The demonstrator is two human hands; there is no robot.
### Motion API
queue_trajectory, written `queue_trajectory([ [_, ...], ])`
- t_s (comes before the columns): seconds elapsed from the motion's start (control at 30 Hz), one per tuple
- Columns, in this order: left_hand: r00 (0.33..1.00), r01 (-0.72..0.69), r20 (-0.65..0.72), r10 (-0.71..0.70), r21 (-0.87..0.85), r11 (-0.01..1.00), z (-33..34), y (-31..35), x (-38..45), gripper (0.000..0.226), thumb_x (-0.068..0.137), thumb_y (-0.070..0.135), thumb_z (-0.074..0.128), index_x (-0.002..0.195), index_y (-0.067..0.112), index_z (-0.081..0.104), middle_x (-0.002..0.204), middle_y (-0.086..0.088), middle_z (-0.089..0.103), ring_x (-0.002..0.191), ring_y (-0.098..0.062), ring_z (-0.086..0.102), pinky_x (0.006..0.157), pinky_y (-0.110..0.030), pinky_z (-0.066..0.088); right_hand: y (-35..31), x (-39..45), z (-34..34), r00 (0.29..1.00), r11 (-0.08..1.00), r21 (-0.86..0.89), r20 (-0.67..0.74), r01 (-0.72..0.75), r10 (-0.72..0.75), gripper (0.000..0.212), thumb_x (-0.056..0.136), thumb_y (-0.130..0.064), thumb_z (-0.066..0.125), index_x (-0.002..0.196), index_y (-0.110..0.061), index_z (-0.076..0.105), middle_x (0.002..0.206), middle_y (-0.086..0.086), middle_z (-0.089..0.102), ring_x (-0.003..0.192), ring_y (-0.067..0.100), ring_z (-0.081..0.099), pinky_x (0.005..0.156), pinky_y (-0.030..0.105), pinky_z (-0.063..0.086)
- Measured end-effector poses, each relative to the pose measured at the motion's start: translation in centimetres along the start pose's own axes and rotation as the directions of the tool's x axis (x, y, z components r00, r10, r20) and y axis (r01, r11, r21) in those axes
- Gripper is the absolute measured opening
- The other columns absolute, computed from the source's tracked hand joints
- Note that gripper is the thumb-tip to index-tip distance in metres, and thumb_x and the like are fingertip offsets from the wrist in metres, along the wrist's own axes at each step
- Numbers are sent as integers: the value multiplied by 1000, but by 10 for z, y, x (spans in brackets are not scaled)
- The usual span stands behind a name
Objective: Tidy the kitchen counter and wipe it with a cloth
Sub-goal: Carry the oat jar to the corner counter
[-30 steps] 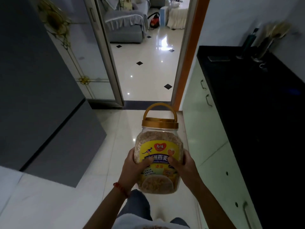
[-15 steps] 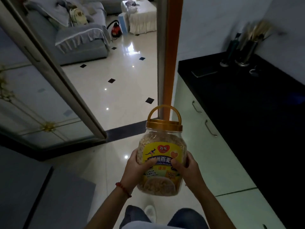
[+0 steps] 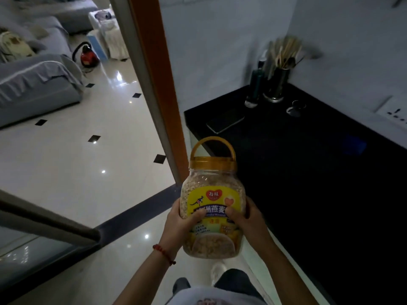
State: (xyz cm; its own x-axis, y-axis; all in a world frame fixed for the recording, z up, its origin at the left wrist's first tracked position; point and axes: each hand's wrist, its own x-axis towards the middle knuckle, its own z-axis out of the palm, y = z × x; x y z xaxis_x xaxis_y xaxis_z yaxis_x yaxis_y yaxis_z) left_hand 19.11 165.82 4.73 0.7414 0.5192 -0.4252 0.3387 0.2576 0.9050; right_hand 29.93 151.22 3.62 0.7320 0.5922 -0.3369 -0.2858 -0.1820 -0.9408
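Both hands are on the jar [image 3: 212, 208], a clear plastic tub of oats with a yellow label, an orange lid and a hoop handle standing up on top. The left hand [image 3: 180, 223] wraps the jar's left side, thumb pressed across the label; the right hand [image 3: 248, 219] clamps the right side the same way, so the jar is gripped firmly between the two palms. A red string bracelet [image 3: 164, 253] sits on the left wrist. The jar is upright, held in the air in front of the body, just off the near left edge of the black counter [image 3: 308, 172]. On that counter, well beyond the jar: a phone [image 3: 225, 122] lying flat near the corner, a dark bottle [image 3: 254, 89] beside a holder [image 3: 277, 84] full of chopsticks, and a small ring-shaped item just to their right, too dim to identify. To the left, an orange door frame [image 3: 154, 73] opens onto a glossy tiled floor [image 3: 66, 161].
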Motion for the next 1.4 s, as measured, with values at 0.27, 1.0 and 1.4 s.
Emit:
queue_trajectory([
  [0.27, 983, -5, 184, -17, 118, 993, 51, 48, 107, 110, 27, 65, 81, 118, 11, 49, 106, -11, 68, 87, -22, 70, 66, -29, 57, -36, 64, -52, 988, 980, 199, -157, 24, 8, 103, 29, -62, 83, 119, -22, 51, 107, 3, 68, 90, 16, 70, 65, 28, 58],
  [1.0, 540, -264, 831, -132, 315, 912, 186, 143, 338, 99, 19, 58, 84, 106, 23, 54, 93, 4, 68, 78, -2, 69, 60, -15, 53, -79, 169, -121, 697, 929, 301, -714, 213, 72, 99, 39, -39, 88, 124, -22, 41, 111, 6, 63, 96, 16, 68, 67, 25, 57],
  [1.4, 442, -411, 887, -135, 334, 849, 219, 142, 389, 102, 33, 40, 88, 123, 40, 41, 120, 9, 58, 113, -8, 55, 95, -33, 48, -65, 200, -165, 708, 1000, 3, -706, 26, -16, 94, 57, -35, 83, 132, -49, 29, 133, -13, 50, 125, 7, 48, 102, 40, 45],
])
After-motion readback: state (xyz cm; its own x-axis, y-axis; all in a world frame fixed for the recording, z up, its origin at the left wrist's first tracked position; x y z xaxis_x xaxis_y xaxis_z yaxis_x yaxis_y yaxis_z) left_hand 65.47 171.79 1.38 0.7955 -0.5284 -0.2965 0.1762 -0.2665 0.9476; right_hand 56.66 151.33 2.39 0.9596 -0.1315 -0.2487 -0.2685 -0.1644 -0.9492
